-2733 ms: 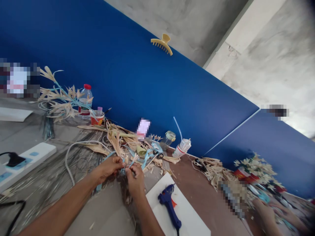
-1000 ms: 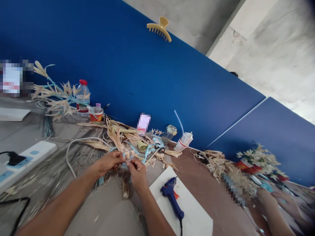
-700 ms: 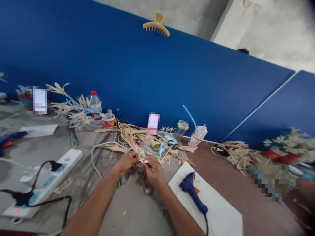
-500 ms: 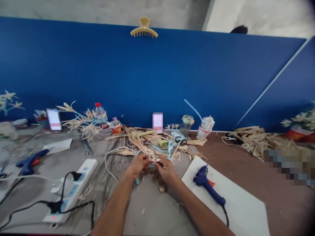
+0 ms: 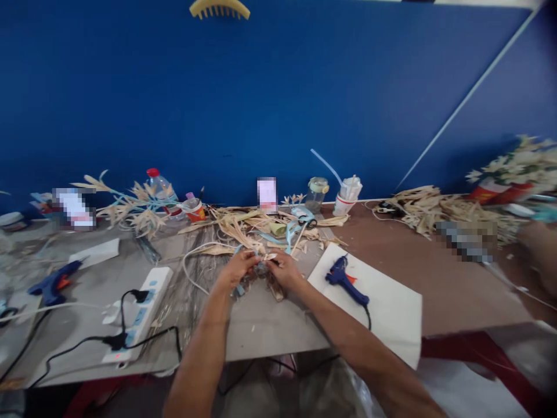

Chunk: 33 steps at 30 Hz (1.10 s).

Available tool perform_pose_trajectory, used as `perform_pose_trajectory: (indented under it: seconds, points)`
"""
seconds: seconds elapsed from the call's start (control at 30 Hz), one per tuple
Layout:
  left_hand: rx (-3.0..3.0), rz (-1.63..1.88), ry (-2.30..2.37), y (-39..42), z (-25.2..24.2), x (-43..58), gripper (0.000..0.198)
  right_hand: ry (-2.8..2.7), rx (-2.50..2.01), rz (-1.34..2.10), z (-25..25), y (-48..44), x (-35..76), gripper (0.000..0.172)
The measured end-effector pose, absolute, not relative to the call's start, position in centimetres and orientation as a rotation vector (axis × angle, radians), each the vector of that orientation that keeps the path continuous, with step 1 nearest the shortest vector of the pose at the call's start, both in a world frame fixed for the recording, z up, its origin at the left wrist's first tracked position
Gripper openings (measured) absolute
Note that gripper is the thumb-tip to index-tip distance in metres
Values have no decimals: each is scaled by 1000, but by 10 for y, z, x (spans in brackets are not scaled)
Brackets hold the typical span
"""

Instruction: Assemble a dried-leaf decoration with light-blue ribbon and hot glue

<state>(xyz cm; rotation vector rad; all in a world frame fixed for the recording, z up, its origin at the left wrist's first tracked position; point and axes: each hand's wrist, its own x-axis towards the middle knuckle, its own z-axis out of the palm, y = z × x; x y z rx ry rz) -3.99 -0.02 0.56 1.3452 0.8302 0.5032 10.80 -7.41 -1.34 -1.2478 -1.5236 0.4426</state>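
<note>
My left hand (image 5: 241,267) and my right hand (image 5: 284,270) meet above the near part of the table, fingers pinched closed almost tip to tip. Between them is a small pale dried-husk piece (image 5: 270,256), held in my right fingertips. A bit of light blue shows at my left fingertips; it looks like a thin strip, but the fingers partly hide it. Under and between the hands lies a brownish, clear-looking bundle (image 5: 275,287), too blurred to name. Just beyond is a heap of dried husks (image 5: 243,223) with light blue strips (image 5: 287,232) and scissors (image 5: 310,222).
A blue glue gun (image 5: 348,281) rests on a white board (image 5: 387,307) at right; another glue gun (image 5: 54,283) lies far left. A power strip (image 5: 141,319) with black cords is left of my arm. Behind stand a phone (image 5: 267,194), a bottle (image 5: 161,186) and cups. Another person's hand (image 5: 539,249) shows at right.
The view has tilted down and turned slightly right, showing the table's front edge and another person's hand at right. My hands stay pinched together at the same spot.
</note>
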Motion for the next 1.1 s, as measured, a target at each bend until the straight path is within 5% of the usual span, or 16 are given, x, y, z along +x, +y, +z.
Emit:
perform_pose_trajectory:
  seconds: [1.1]
  points:
    - [1335, 521, 781, 3, 6, -40, 39, -1537, -1289, 389, -13, -72, 113, 23]
